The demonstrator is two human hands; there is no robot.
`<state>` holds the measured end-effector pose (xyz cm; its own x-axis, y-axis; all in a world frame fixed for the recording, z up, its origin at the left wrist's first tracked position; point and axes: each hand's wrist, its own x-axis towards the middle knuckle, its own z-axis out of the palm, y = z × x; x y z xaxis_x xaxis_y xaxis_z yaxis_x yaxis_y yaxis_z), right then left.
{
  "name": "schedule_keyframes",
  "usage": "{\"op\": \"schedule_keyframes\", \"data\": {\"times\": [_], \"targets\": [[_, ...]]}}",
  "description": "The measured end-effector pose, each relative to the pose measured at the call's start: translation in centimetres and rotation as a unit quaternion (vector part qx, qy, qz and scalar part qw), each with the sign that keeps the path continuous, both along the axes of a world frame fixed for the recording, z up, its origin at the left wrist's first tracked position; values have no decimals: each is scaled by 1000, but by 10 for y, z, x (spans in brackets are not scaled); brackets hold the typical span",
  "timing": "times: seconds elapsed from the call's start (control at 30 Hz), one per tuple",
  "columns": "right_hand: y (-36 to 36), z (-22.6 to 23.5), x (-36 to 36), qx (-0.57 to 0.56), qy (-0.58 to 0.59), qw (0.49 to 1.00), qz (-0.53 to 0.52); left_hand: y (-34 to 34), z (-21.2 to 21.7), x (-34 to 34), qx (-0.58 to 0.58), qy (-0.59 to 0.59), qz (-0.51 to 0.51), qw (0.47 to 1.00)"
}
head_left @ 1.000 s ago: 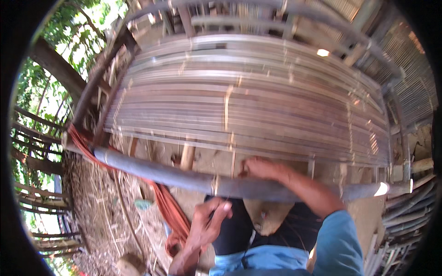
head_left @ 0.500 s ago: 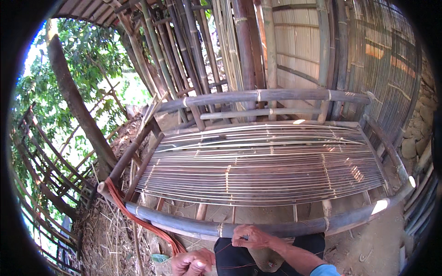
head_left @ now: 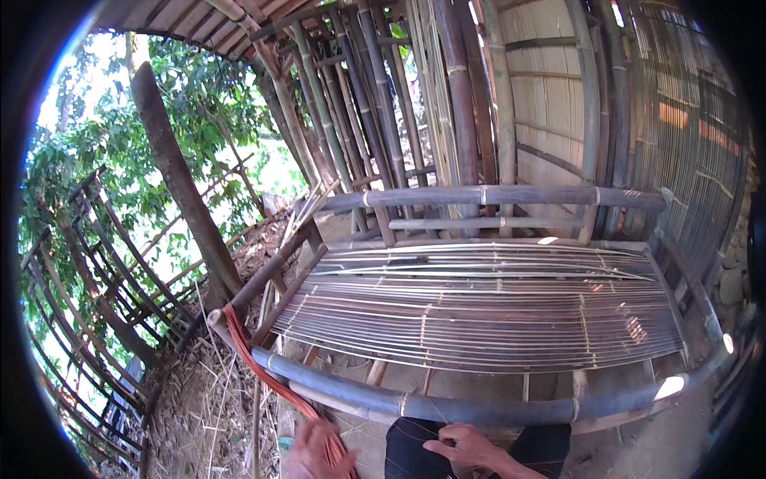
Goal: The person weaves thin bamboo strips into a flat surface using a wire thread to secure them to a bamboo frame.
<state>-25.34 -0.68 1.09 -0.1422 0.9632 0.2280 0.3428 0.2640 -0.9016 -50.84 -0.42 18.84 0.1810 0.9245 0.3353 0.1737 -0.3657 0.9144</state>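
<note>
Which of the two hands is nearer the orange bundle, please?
The left hand, overlapping the hanging orange bundle in this view; the right hand is farther off, over the dark-clothed lap.

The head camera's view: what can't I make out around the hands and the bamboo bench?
In the head view:
- Left hand: blurred and cut off by the lower edge, so its grip is unclear.
- Orange-red bundle: its lower end is partly covered by that hand and cut off by the lower edge.
- Right hand: its own fingers hide whatever it may pinch.
- Dark patch on the bench slats: too small to identify.
</note>
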Motion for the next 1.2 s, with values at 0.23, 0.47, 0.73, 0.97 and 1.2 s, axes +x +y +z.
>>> {"op": "schedule_keyframes", "data": {"times": [0.23,0.47,0.73,0.97,1.2], "targets": [[32,-39,95,130,-164,957,-198,-29,-3,9,6,-6,18,1000],[26,-65,107,137,-297,914,-240,-44,0,24,9,28,43,999],[12,-33,103,13,-263,931,-253,-66,9,53,17,85,70,994],[5,-29,101,-16,-240,945,-223,-97,6,60,-1,132,111,985],[6,-19,108,-62,-274,945,-169,-129,-40,28,-84,180,144,969]]}}
